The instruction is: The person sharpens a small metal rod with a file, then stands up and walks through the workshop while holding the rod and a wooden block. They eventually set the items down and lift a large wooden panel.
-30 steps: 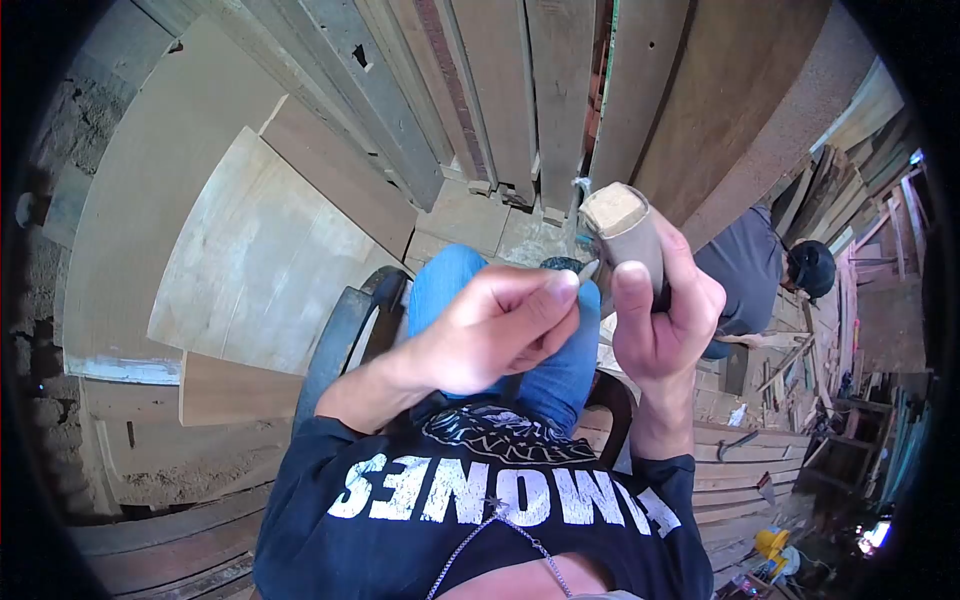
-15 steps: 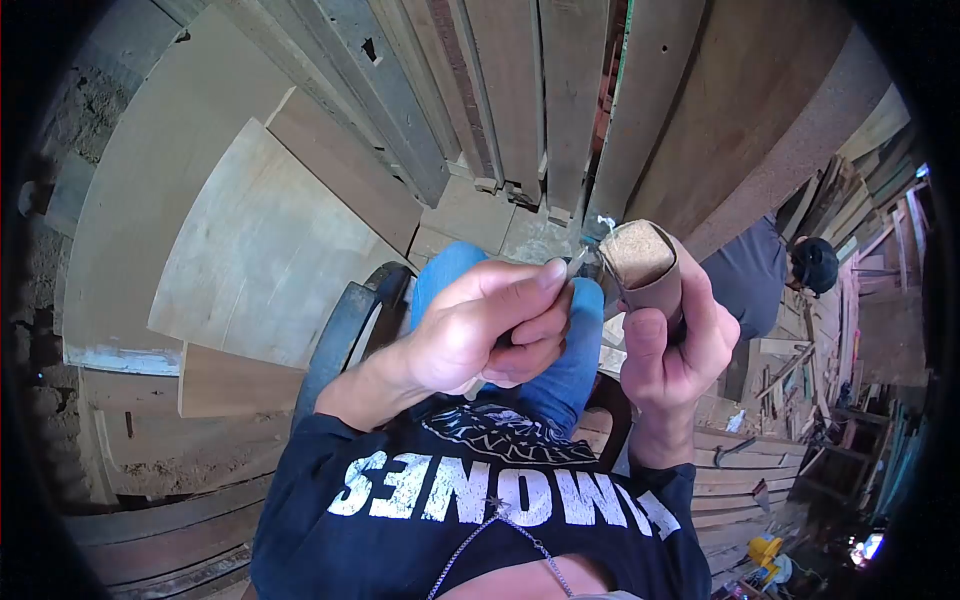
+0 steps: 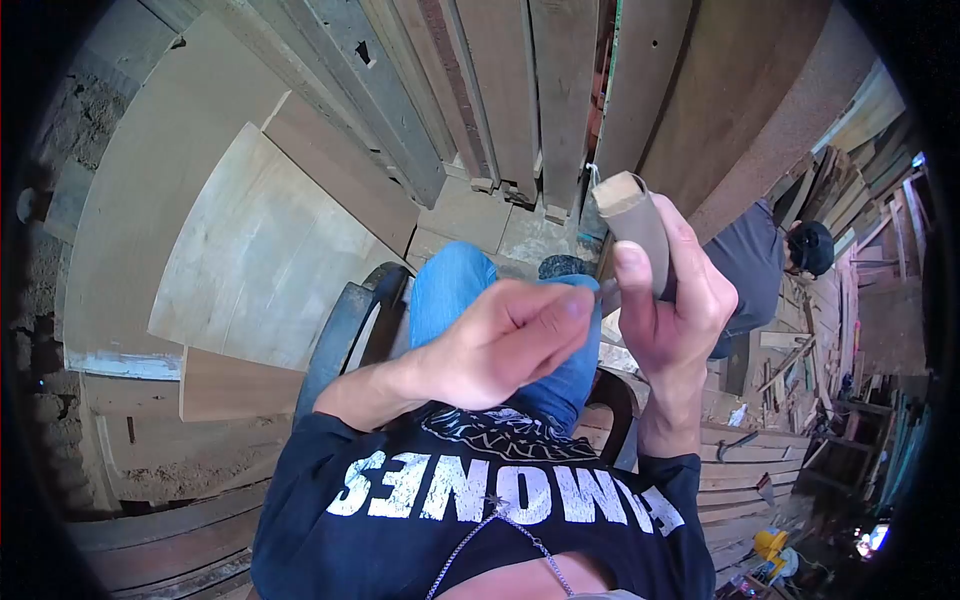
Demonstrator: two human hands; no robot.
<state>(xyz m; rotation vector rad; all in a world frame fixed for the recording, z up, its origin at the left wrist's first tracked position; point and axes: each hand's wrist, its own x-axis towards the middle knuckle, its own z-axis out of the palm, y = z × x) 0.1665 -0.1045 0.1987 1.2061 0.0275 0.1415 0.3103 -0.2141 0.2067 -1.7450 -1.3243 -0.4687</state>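
My right hand (image 3: 690, 290) grips a light tan block (image 3: 620, 193) wrapped in a grey-brown sheet (image 3: 640, 235) that looks like sandpaper. Its bare end points up and away from me, with the thumb and fingers pressed along its sides. A small white strand (image 3: 592, 172) shows beside that end. To the left and lower, my left hand (image 3: 510, 340) is closed and smeared by motion, above my jeans (image 3: 450, 285). What its fingers hold is hidden. The two hands are apart.
Long wooden boards (image 3: 570, 90) stand in front of me, and a pale curved panel (image 3: 260, 250) leans on the left. A dark chair arm (image 3: 345, 320) is beside my left forearm. Another person in a grey shirt (image 3: 750, 265) is bent down at right, near scattered wood (image 3: 790, 370).
The wrapped block has moved up and away and tilted, showing more of its side. My left hand has drawn back from it; the thin pale piece at its fingertips is no longer distinct.
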